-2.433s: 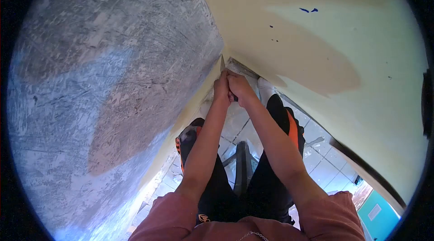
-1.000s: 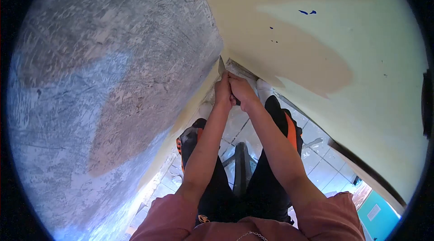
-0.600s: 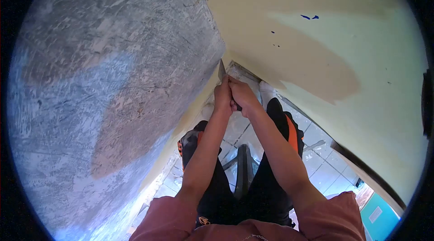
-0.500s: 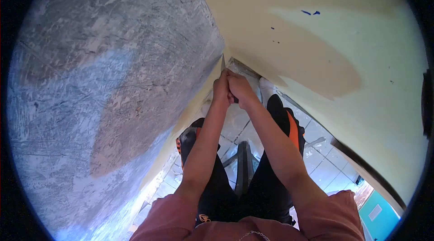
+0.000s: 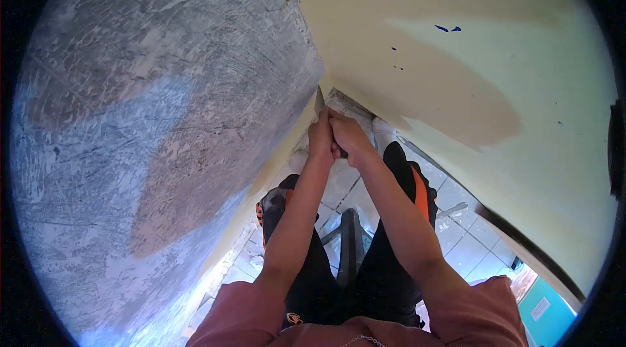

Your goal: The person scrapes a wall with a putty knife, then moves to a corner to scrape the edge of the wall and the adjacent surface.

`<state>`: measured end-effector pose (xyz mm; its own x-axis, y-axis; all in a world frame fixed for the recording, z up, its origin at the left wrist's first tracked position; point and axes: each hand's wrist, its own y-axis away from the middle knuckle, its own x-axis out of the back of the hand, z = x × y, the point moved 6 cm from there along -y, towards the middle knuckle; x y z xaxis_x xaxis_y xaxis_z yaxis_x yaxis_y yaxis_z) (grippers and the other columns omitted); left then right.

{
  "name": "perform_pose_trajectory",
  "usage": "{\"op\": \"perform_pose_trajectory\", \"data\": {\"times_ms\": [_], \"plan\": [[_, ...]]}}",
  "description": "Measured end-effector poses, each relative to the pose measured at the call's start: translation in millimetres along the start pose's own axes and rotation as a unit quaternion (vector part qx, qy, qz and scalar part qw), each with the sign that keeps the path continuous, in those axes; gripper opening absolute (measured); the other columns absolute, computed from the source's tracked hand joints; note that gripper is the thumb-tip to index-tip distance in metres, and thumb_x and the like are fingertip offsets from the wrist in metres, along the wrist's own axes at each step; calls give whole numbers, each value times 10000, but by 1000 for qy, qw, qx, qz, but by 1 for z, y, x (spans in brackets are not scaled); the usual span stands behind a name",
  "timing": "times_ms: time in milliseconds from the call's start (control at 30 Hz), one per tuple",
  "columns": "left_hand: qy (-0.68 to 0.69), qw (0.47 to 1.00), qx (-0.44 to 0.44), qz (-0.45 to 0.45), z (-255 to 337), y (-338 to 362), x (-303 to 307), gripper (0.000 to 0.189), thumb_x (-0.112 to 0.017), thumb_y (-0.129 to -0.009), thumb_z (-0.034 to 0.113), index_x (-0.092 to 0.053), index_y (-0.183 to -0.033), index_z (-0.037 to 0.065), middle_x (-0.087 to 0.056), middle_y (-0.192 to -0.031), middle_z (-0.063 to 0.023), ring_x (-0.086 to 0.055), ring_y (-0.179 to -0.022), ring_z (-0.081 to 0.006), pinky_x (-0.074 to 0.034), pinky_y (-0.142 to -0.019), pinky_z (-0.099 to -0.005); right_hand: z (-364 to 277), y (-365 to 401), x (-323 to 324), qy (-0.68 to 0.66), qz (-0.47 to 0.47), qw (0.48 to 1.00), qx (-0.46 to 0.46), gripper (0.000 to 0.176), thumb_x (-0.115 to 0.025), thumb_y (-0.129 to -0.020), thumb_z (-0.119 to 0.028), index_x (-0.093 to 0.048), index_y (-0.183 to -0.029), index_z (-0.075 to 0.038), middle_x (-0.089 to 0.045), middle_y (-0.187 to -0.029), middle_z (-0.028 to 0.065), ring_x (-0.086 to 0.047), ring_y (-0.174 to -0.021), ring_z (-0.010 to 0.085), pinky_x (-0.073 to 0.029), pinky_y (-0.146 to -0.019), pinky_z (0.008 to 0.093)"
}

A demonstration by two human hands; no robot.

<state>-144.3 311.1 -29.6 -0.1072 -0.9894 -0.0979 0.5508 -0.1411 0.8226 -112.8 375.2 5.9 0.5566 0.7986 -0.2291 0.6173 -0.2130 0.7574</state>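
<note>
Jutting to eleven o'clock, the bladed tool (image 5: 319, 103) fills curled left hand (image 5: 320, 139) and right hand (image 5: 350, 136), left nearer the grey wall (image 5: 195, 93).

tool handle (image 5: 343, 153) mostly hid. by l. hand (image 5: 320, 135) & r. hand (image 5: 350, 135); pale label (image 5: 540, 308) too sm. to read.

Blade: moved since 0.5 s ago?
Yes, slightly: the blade has shifted left in the view, relative to the floor corner.

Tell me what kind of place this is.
Probably an indoor room under renovation: a rough, patchy grey wall meets a smooth yellowish wall above a tiled floor.
</note>
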Motion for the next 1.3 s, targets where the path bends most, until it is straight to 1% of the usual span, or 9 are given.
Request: {"op": "perform_pose_trajectory", "data": {"times_ms": [333,533,600,700,800,900,1000,1133,1300], "plan": [[36,999,-27,-15,-6,-9,0,327,-521,-790,408,-481,-636,123,-390,-453,18,-311,-294,-96,-218,-273,-253,2,-7,1,19,-20,1000,-8,342,-361,-845,-150,-508,-1148,-88,-474,-546,25,-380,-365,103,-291,-316,256],[17,999,10,-25,-3,-9,-2,319,-536,-782,406,-485,-626,132,-386,-444,21,-306,-289,-96,-208,-267,-246,6,-18,0,18,0,1000,13,286,-377,-845,-158,-553,-1051,-67,-492,-581,27,-385,-382,101,-301,-337,257],[22,1000,5,17,-2,-4,1,372,-471,-803,416,-479,-616,95,-355,-406,7,-305,-265,-99,-212,-243,-256,4,-6,1,-2,31,1000,6,249,-375,-844,-152,-571,-968,-62,-495,-588,29,-387,-381,100,-299,-341,255],[18,1000,12,-6,-2,-4,-1,380,-462,-812,415,-467,-600,99,-367,-408,0,-308,-262,-101,-211,-240,-253,3,-6,-2,2,-24,1000,-14,277,-373,-844,-146,-563,-1036,-82,-484,-583,20,-387,-389,92,-294,-340,248],[-5,1000,17,-4,-9,-24,4,387,-462,-808,423,-457,-590,103,-364,-404,2,-309,-261,-105,-212,-241,-250,14,-30,3,9,0,1000,14,314,-368,-845,-144,-529,-1111,-103,-475,-577,9,-379,-387,85,-286,-326,249],[10,1000,-24,14,-1,-1,0,404,-460,-804,438,-428,-565,114,-352,-392,10,-315,-260,-106,-212,-241,-248,-2,8,-2,5,-21,1000,-3,337,-364,-846,-142,-510,-1148,-112,-470,-580,0,-374,-401,77,-289,-335,243],[43,999,14,-26,-4,-3,1,296,-550,-774,395,-526,-658,123,-427,-489,16,-339,-315,-102,-251,-286,-254,2,-4,-1,-3,-20,1000,-13,337,-363,-847,-140,-512,-1148,-111,-472,-580,3,-374,-390,83,-286,-330,246],[-1,1000,5,-28,-5,-15,-1,295,-546,-774,397,-521,-669,123,-421,-487,17,-337,-315,-103,-249,-284,-253,4,-19,1,23,8,999,46,341,-363,-846,-144,-511,-1151,-108,-471,-580,6,-381,-389,88,-291,-329,246],[39,999,27,-23,-9,-7,3,274,-545,-773,390,-521,-682,133,-398,-463,29,-342,-312,-99,-240,-276,-249,13,-17,3,39,-20,999,-17,319,-369,-848,-152,-535,-1113,-88,-494,-589,23,-380,-388,96,-303,-338,255]]}}
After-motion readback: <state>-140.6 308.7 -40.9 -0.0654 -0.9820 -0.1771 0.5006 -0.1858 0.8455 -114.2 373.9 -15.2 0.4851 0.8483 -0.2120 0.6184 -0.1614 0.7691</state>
